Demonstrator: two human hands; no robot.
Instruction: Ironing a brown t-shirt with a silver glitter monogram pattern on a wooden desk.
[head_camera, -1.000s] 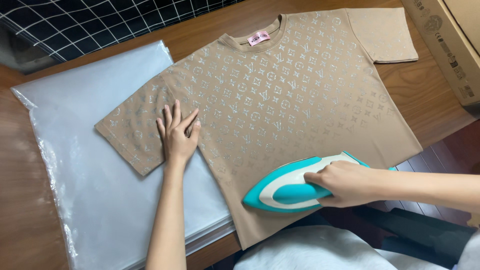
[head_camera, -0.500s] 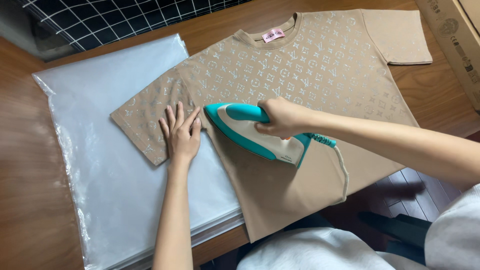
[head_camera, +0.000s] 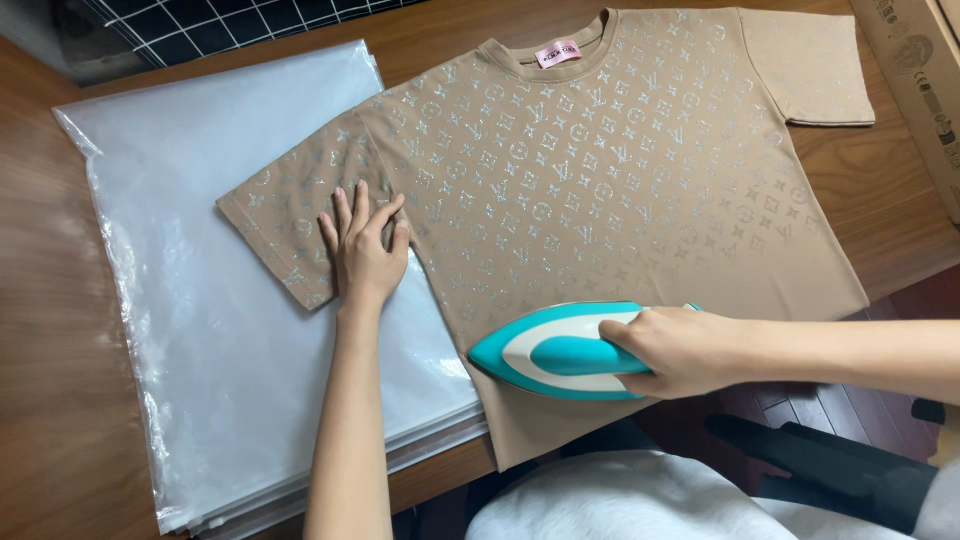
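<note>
Garment: a tan short-sleeved T-shirt with a silvery repeating pattern (head_camera: 610, 180) lies face up and spread flat on the brown wooden table (head_camera: 60, 400), its collar pointing away from the person and its lower hem hanging just over the near table edge.
Left hand: the left hand (head_camera: 365, 250) lies palm down with fingers spread wide, gripping nothing, pressing the shirt's left sleeve flat where it overlaps the plastic.
Right hand: the right hand (head_camera: 680, 350) is closed around the handle of a teal and white electric iron (head_camera: 560, 352), whose soleplate rests on the shirt's lower front near the hem, nose pointing towards the left hand.
Beneath: a stack of clear plastic bags (head_camera: 190, 300) sits under the sleeve and the shirt's left edge.
Surroundings: a brown cardboard box (head_camera: 915, 70) stands at the far right corner; a dark grid-patterned cloth (head_camera: 210, 22) lies at the far left.
Risk: the iron's nose is near the plastic, so heat could probably melt the bags if it strays off the fabric; the spread fingers could be burned if it comes close; resting too long might scorch the silvery print.
</note>
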